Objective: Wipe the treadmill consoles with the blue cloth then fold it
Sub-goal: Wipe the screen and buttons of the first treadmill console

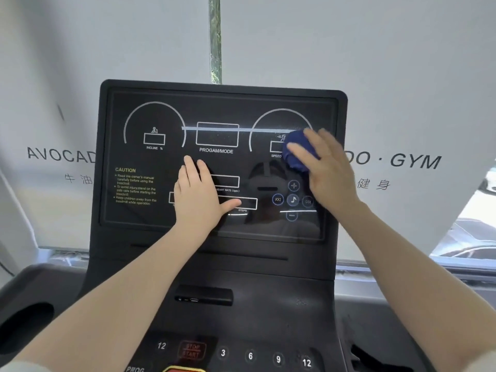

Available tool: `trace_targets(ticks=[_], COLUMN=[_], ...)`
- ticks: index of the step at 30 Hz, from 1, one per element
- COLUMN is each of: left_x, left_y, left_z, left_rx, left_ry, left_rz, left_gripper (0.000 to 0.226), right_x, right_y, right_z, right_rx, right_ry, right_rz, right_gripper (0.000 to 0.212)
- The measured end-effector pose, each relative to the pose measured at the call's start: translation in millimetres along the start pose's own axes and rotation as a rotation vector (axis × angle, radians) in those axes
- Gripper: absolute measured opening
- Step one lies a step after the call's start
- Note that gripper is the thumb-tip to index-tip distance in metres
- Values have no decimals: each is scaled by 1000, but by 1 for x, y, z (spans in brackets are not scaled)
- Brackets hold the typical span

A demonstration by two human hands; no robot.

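Blue cloth bunched up, pressed against the treadmill console panel at about 2 o'clock, over the SPEED dial. Right hand lies on top of the cloth, fingers fairly straight and spread, pressing it to the panel; slight blur on fingertips. Left hand flat on the panel near centre, around 7 o'clock from the cloth, fingers extended together, thumb out toward 3 o'clock, holds nothing. Music buttons just below the right hand at 6 o'clock. INCLINE dial at panel's 10 o'clock, yellow CAUTION text at 8 o'clock. Lower deck: red STOP/START button at 6 o'clock, number keys beside it. White wall banner with GYM lettering behind the console.
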State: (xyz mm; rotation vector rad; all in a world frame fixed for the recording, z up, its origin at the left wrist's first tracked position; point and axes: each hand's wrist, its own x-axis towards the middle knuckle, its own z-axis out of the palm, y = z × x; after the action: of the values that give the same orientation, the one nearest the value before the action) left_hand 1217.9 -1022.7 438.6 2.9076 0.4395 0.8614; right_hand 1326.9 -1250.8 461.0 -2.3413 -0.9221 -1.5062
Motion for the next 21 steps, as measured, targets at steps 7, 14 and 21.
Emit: trace_targets(ticks=[7,14,21], left_x=[-1,1,4], left_y=[-6,-8,-25], left_z=[8,13,7], left_rx=[-51,-60,-139], left_ry=[63,75,38], left_rz=[17,28,82], left_gripper=[112,111,82], right_x=[27,31,36], right_y=[-2,-90,-46], right_z=[0,21,16], right_rx=[2,-89,-220], right_ry=[124,7,114], right_rz=[435,363,506], right_gripper=[54,54,48])
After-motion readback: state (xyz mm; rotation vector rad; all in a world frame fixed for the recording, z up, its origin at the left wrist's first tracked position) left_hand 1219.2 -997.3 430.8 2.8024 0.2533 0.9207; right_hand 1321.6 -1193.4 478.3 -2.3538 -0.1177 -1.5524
